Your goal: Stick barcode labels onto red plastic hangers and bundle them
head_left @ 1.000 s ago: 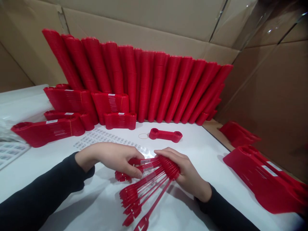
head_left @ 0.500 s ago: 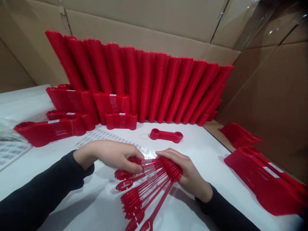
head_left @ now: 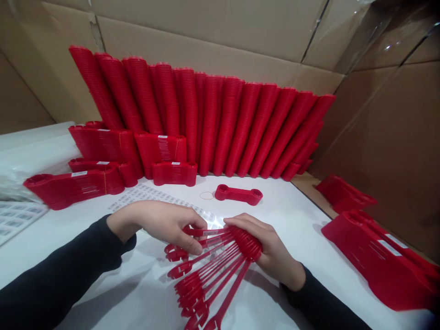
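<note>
My right hand (head_left: 270,250) is closed round one end of a bunch of red ring-ended plastic strips (head_left: 220,261). Their other ends fan out to the left and toward me above the white table. With thumb and fingers, my left hand (head_left: 172,227) pinches the uppermost strips near their free ends. Small white labels show on a few of these upper strips. The fingers partly cover the ring ends, so how many strips lie in the pinch is hidden.
A short red stack (head_left: 239,195) lies beyond my hands, beside a thin rubber band (head_left: 206,195). A label sheet (head_left: 147,197) is partly under my left arm. Tall red stacks (head_left: 227,128) line the cardboard wall (head_left: 206,32). Labelled bundles stand left (head_left: 75,188) and right (head_left: 374,256).
The upper strips at my left fingers have spread slightly apart. Both hands keep their hold, and the whole view has shifted a little.
</note>
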{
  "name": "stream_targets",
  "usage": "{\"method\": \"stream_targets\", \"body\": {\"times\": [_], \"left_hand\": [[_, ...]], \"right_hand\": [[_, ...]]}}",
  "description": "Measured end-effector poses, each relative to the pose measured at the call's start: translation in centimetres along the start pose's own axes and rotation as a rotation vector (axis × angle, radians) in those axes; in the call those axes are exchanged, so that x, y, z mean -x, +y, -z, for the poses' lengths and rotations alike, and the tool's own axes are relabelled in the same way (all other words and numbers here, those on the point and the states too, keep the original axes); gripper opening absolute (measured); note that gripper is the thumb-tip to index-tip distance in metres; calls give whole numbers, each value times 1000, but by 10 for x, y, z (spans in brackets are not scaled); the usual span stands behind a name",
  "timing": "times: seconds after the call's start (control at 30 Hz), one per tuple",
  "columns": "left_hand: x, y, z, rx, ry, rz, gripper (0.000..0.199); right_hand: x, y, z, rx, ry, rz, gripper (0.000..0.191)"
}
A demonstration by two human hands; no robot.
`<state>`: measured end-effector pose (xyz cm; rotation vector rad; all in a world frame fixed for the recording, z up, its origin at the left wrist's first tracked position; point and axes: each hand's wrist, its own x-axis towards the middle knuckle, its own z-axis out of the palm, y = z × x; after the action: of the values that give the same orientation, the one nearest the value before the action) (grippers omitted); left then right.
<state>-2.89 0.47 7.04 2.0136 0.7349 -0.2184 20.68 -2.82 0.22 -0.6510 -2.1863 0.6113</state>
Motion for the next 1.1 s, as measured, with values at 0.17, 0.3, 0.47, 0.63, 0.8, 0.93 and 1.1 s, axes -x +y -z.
{"method": "stream_targets", "body": {"times": [0.17,0.3,0.47,0.63,0.8,0.93,1.1], "left_hand": [[-1,2,-1,-27,22,4,20],[-3,5,-3,30,2,2,26],[-5,5,-4,55,-21,11,22],[-6,2,-4,30,-14,-1,20],[-2,2,0,14,28,-14,23],[11,6,5,-18,144,71,24],[27,11,12,-34,347,-6,26]], "right_hand": [[1,1,1,-6,6,-7,39],[1,1,2,5,20,-11,40],[1,1,2,22,26,4,39],[1,2,2,31,27,-2,38],[1,1,2,43,38,3,38],[0,1,0,45,63,-22,39],[1,4,1,44,161,-100,40]]}}
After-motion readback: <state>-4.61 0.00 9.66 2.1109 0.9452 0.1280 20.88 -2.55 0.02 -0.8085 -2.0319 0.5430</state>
